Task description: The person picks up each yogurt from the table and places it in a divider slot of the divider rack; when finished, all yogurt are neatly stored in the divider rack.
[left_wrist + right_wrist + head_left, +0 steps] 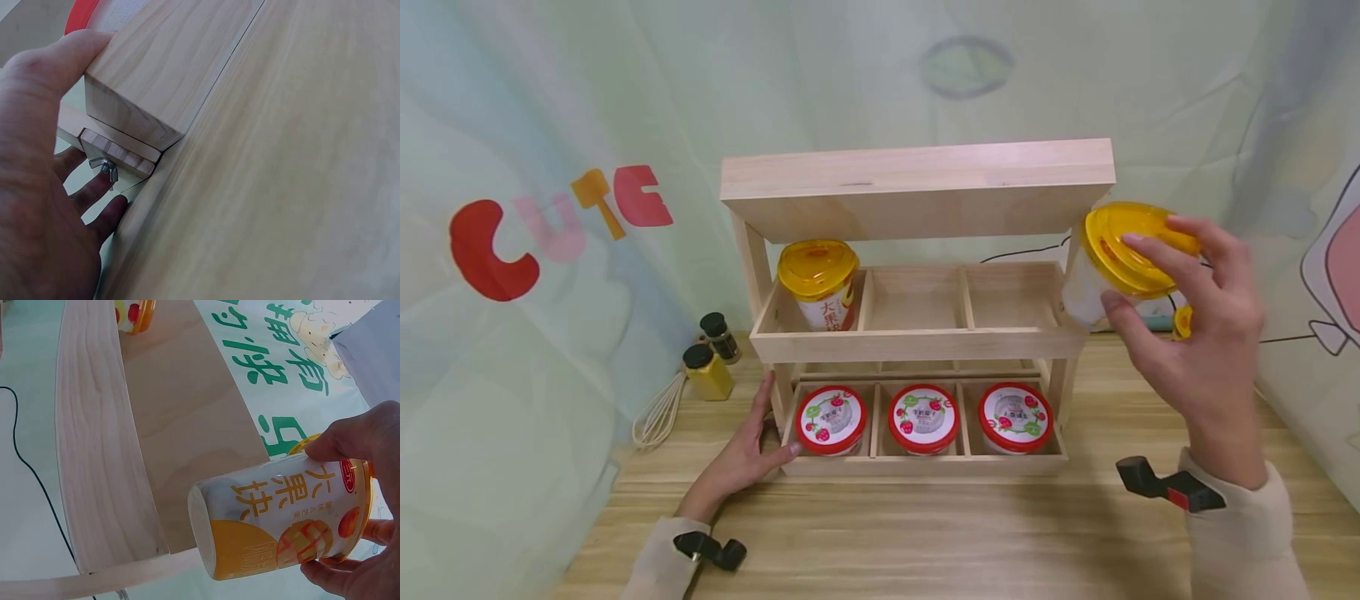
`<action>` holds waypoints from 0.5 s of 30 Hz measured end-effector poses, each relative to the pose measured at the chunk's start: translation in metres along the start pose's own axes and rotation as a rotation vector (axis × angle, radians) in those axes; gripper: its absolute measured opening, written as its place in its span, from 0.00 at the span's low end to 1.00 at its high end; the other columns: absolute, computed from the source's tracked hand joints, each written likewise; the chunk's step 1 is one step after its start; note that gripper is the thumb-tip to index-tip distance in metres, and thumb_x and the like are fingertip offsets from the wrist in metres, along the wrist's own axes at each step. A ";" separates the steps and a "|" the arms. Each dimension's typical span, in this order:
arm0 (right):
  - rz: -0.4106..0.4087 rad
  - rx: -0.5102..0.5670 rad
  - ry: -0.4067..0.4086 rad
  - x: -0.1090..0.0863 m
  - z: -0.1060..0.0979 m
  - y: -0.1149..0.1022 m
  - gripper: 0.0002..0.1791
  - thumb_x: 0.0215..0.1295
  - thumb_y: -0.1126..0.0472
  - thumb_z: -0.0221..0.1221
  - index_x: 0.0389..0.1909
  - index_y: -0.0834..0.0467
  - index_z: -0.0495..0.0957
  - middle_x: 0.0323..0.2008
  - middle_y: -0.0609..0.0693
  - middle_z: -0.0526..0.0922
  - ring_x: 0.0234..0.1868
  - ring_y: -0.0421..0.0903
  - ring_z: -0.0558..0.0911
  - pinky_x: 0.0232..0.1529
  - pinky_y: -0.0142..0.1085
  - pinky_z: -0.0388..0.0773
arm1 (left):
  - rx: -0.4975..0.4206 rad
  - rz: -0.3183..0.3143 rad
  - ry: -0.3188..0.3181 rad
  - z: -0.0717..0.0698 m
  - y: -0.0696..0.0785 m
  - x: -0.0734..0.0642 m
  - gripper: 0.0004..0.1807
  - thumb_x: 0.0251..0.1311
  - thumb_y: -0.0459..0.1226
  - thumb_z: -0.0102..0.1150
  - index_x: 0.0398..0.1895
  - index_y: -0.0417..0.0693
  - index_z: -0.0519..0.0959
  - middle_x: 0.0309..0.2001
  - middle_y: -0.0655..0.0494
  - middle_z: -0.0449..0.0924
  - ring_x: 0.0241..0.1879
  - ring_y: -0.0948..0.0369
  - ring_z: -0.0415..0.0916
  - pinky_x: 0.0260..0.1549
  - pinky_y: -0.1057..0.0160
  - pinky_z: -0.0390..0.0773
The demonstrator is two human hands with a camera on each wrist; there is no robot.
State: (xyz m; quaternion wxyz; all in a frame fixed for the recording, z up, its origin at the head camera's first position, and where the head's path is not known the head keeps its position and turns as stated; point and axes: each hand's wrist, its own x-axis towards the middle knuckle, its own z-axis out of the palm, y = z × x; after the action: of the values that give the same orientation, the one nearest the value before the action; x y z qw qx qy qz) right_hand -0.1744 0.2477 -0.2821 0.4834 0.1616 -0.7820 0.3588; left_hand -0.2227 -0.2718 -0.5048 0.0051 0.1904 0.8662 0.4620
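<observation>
My right hand grips a fruit cup with a yellow lid by its lid, beside the right end of a wooden two-tier rack. In the right wrist view the cup is tilted, its printed fruit label showing. My left hand holds the rack's lower left corner. The thumb lies on the tray's front corner and the other fingers reach along the side, near a wing nut. Another yellow-lidded cup stands in the upper tier's left compartment. Red-lidded cups sit in all 3 lower compartments.
A sloping board tops the rack. Left of it stand a yellow jar with a black lid, a dark bottle and a coiled white cable. A printed curtain hangs behind the wooden table.
</observation>
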 end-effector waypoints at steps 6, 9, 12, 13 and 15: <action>-0.012 0.042 -0.008 0.003 0.011 -0.005 0.26 0.57 0.64 0.71 0.59 0.60 0.87 0.70 0.67 0.77 0.72 0.36 0.70 0.64 0.21 0.70 | 0.002 0.020 0.004 0.000 -0.001 0.001 0.70 0.62 0.40 0.74 0.88 0.72 0.26 0.88 0.33 0.36 0.81 0.26 0.52 0.74 0.19 0.57; -0.015 0.066 -0.012 0.003 0.017 -0.007 0.26 0.56 0.64 0.71 0.59 0.59 0.87 0.69 0.67 0.77 0.72 0.38 0.71 0.64 0.23 0.69 | 0.010 0.023 0.006 0.000 -0.001 0.001 0.70 0.62 0.40 0.74 0.88 0.72 0.26 0.88 0.33 0.36 0.81 0.26 0.51 0.74 0.19 0.57; -0.013 0.087 -0.026 0.004 0.025 -0.007 0.26 0.57 0.64 0.72 0.60 0.59 0.87 0.70 0.66 0.77 0.72 0.39 0.71 0.65 0.23 0.70 | 0.013 0.024 0.008 0.000 0.000 0.002 0.70 0.62 0.40 0.74 0.88 0.74 0.27 0.88 0.33 0.36 0.82 0.26 0.51 0.74 0.19 0.56; -0.012 0.095 -0.031 0.004 0.027 -0.007 0.26 0.57 0.65 0.72 0.60 0.58 0.87 0.70 0.65 0.77 0.72 0.40 0.71 0.65 0.24 0.70 | 0.013 0.024 0.008 0.000 0.000 0.002 0.70 0.62 0.40 0.74 0.88 0.74 0.27 0.88 0.33 0.36 0.82 0.25 0.51 0.74 0.19 0.57; -0.011 0.105 -0.042 0.004 0.032 -0.007 0.26 0.58 0.65 0.72 0.60 0.57 0.87 0.70 0.64 0.77 0.72 0.41 0.71 0.65 0.24 0.70 | 0.014 0.026 0.007 -0.001 0.000 0.002 0.70 0.62 0.40 0.74 0.88 0.74 0.27 0.88 0.33 0.36 0.82 0.25 0.51 0.74 0.19 0.57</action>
State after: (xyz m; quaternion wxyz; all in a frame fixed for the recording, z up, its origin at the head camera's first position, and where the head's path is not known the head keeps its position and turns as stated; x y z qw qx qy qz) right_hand -0.1922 0.2202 -0.2845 0.4597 0.1986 -0.7710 0.3934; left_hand -0.2243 -0.2718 -0.5043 -0.0054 0.2001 0.8668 0.4567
